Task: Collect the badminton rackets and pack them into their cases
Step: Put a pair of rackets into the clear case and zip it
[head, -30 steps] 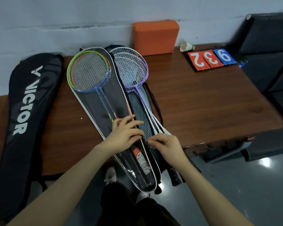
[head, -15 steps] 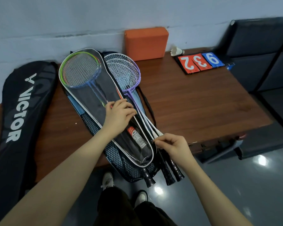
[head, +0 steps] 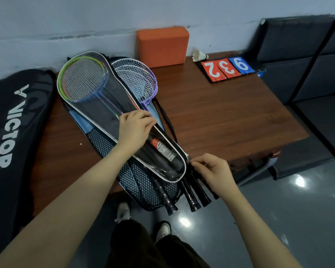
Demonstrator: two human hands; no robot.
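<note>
A clear racket case with white piping (head: 106, 105) lies diagonally on the wooden table (head: 220, 117), with green and blue rackets (head: 81, 78) inside. My left hand (head: 133, 130) presses flat on the case's middle. My right hand (head: 211, 171) pinches the zipper at the case's lower right edge. Beneath it lie white and purple rackets (head: 137, 80) on a blue mesh case (head: 139, 182); their black grips (head: 191, 198) stick out past the table's front edge. A black Victor bag (head: 14, 120) rests at the left.
An orange foam block (head: 161, 45) stands against the wall. A shuttlecock (head: 199, 55) and a flip scoreboard (head: 226, 68) sit at the back right. Dark padded seats (head: 307, 74) flank the table on the right. My feet stand on grey floor below.
My right hand has slid along the clear case's edge toward its handle end, pinching the zipper. My left hand moved up the case. The view tilted slightly.
</note>
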